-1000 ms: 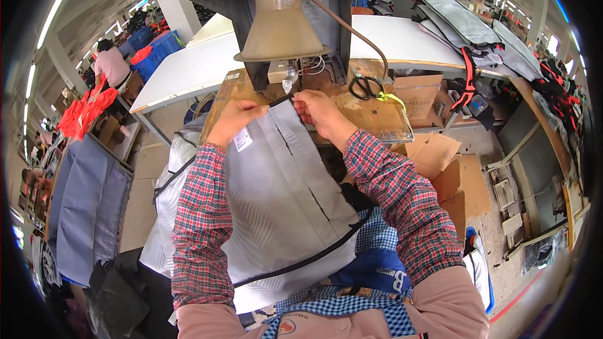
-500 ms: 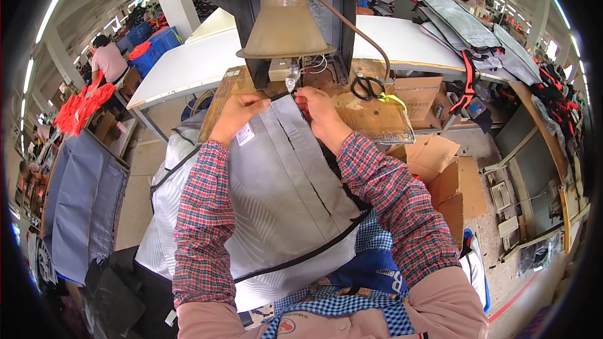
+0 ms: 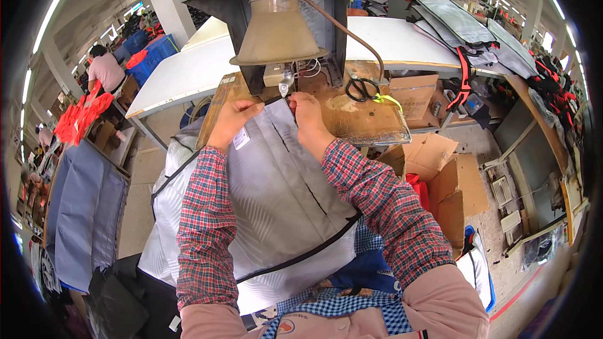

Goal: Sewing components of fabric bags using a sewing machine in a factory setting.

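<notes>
A silvery grey fabric panel (image 3: 276, 188) with black edge binding hangs from the machine's table edge over my lap. My left hand (image 3: 233, 118) pinches its upper left corner, just above a small white label (image 3: 241, 138). At the upper right corner my right hand (image 3: 309, 117) is closed on the same panel, fingers curled. Between the hands, the panel's top edge sits right below the small metal head (image 3: 286, 86) of the machine. A large tan funnel-shaped hood (image 3: 277, 34) hangs over that spot and a dark frame flanks it.
Black-handled scissors (image 3: 362, 90) with a yellow-green tie lie on the worn wooden tabletop (image 3: 352, 119). Open cardboard boxes (image 3: 449, 191) stand at the right. Grey panels (image 3: 455, 19) are piled at the far right. Grey-blue fabric (image 3: 88, 204) drapes at the left; a person (image 3: 105, 69) sits beyond.
My right hand has shifted a little left and its fingers have curled in more. The view has turned slightly, so the machine appears farther left. Something red now shows in the cardboard box.
</notes>
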Motion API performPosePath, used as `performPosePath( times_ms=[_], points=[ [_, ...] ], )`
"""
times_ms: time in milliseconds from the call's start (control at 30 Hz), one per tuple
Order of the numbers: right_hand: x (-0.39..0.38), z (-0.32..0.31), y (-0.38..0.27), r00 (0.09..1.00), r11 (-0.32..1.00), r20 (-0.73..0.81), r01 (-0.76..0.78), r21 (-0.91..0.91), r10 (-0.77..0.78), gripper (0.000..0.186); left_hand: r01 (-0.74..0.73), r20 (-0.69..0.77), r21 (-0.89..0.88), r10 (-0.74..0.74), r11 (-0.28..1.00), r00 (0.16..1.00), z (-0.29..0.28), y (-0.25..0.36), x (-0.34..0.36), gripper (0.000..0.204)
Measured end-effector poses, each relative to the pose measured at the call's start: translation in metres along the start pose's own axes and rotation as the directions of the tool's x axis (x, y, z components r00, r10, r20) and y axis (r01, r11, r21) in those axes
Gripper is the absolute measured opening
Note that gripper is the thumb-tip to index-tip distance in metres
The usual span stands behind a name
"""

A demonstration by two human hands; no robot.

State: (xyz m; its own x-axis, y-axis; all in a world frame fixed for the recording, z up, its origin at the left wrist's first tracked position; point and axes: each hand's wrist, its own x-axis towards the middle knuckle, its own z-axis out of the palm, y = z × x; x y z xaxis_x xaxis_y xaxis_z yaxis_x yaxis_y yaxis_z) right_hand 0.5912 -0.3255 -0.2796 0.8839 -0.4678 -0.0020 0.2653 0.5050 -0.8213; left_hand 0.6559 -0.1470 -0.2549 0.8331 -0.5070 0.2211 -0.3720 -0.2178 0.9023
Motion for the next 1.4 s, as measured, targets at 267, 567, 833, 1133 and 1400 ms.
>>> performPosePath(
  times_ms=[267, 567, 833, 1133, 1400],
  points=[
    [0.01, -0.016, -0.036, 0.99, 0.989, 0.102, 0.082, 0.12, -0.095, 0.012, -0.01, -0.028, -0.063, 0.009, 0.998, 1.0, -0.017, -0.002, -0.005, 0.026],
    [-0.122, -0.099, -0.114, 0.622, -0.089, 0.78, 0.775, -0.626, -0.071, 0.042, -0.055, -0.089, 0.009, 0.056, 0.998, 0.994, -0.058, 0.052, -0.092, 0.022],
    [-0.233, 0.005, -0.101, -0.398, -0.027, 0.913, 0.915, 0.402, 0.094, 0.036, 0.036, -0.038, 0.274, -0.026, 0.961, 0.999, -0.042, 0.101, -0.206, 0.032],
    [-0.253, 0.079, -0.074, -0.118, -0.048, 0.983, 0.993, 0.112, -0.141, 0.02, -0.233, -0.018, 0.476, 0.275, 0.848, 0.961, -0.036, 0.188, -0.444, 0.068],
    [-0.286, 0.12, -0.073, 0.097, 0.209, 0.972, 0.977, -0.052, -0.213, 0.025, 0.05, -0.471, 0.85, 0.713, 0.525, 0.519, -0.012, 0.161, -0.445, 0.05]
  ],
)
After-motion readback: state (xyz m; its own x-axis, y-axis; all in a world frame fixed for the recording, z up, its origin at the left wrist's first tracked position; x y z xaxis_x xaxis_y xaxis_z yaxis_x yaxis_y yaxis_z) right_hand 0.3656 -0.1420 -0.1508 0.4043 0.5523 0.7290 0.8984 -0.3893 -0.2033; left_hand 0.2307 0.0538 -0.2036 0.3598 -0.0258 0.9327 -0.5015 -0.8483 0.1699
